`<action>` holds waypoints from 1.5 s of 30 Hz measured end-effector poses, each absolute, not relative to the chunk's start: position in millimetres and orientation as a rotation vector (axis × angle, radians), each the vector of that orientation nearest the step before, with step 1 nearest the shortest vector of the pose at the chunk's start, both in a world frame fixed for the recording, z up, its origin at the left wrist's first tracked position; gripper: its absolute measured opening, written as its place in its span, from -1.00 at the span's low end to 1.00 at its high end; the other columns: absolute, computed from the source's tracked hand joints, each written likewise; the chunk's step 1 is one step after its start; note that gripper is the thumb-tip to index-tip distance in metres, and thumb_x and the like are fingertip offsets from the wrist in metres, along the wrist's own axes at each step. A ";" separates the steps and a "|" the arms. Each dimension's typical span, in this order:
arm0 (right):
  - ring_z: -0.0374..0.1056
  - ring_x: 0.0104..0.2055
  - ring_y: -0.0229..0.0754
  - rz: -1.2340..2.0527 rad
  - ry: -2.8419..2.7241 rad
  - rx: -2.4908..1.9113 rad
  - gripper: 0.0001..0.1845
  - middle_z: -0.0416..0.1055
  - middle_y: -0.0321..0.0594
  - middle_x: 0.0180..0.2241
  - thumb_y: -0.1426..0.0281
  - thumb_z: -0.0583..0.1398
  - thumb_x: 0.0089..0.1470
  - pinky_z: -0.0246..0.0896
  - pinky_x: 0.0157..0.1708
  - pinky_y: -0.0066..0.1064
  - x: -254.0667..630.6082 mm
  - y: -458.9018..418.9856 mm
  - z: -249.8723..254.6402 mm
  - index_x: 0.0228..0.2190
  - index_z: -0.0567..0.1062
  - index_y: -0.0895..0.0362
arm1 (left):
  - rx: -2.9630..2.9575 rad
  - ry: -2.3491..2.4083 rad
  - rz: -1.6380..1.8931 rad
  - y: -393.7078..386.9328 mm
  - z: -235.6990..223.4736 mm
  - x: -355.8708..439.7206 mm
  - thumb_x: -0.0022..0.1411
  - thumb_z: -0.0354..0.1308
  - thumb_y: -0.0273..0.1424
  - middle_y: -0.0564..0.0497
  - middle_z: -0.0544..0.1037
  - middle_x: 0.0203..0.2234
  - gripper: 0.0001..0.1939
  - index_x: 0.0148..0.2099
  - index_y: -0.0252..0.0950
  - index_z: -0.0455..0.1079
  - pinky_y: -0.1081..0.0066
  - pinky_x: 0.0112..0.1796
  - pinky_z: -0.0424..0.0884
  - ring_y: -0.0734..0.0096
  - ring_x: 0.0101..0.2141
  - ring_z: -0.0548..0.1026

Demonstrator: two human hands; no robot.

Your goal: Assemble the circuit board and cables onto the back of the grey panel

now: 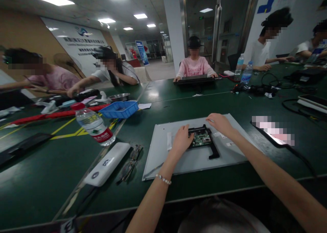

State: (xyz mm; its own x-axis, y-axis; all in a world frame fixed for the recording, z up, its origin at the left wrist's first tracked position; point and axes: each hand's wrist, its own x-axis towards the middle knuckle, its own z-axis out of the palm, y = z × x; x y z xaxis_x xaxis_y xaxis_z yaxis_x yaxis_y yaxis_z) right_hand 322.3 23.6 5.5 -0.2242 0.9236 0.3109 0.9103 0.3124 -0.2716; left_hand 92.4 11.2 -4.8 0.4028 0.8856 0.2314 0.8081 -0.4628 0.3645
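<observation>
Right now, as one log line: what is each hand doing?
left hand: on black frame by circuit board | right hand: above panel, near frame's corner | bottle: left, tilted in view

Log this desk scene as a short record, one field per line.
Surface: dark green table
Workpiece: green circuit board in a black plastic frame
Beneath workpiece: flat grey rectangular panel
Left hand: at the frame's left side, fingers by the board
Right hand: over the panel's far part, right of the frame; grip unclear
Left of panel: thin-framed eyeglasses, oblong white device, clear red-capped bottle
Farther off: blue plastic tray
</observation>
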 end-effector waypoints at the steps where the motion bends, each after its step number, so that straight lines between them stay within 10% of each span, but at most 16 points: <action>1: 0.39 -0.11 -0.11 0.064 -2.208 -1.664 -0.76 0.51 -0.12 -0.18 0.42 0.10 0.14 0.20 -0.15 -0.42 326.4 22.5 5.4 -0.24 0.57 0.12 | 2.461 1.502 0.590 11.0 -5.1 92.4 0.25 -0.01 -0.32 -0.21 0.36 0.00 -0.51 0.20 -0.36 0.12 0.25 0.04 0.24 0.13 0.02 0.34; 15: 0.42 -0.15 -0.06 0.159 -2.378 -1.577 -0.79 0.53 -0.09 -0.23 0.36 0.21 0.03 0.23 -0.13 -0.37 347.8 23.1 -1.5 -0.28 0.59 0.12 | 2.474 1.385 0.726 12.3 -1.7 87.7 0.29 -0.02 -0.29 -0.21 0.29 0.09 -0.51 0.21 -0.35 0.09 0.24 0.10 0.20 0.17 0.11 0.26; 31: 0.41 -0.20 -0.16 0.060 -2.207 -1.630 -0.78 0.53 -0.16 -0.27 0.38 0.10 0.15 0.19 -0.23 -0.46 339.2 21.7 0.9 -0.26 0.54 0.11 | 2.339 1.179 0.318 6.0 11.1 76.1 0.00 0.20 0.01 -0.31 -0.01 0.26 0.08 0.34 -0.40 -0.26 0.19 0.18 0.07 0.03 0.24 0.05; 45: 0.42 -0.17 -0.11 -0.036 -2.379 -1.506 -0.73 0.53 -0.16 -0.23 0.36 0.04 0.20 0.16 -0.24 -0.42 258.7 29.5 16.0 -0.20 0.52 0.08 | 2.406 1.148 0.403 14.6 -4.0 76.7 -0.10 0.24 0.06 -0.32 0.05 0.23 0.15 0.34 -0.38 -0.26 0.04 0.17 0.05 -0.09 0.23 0.03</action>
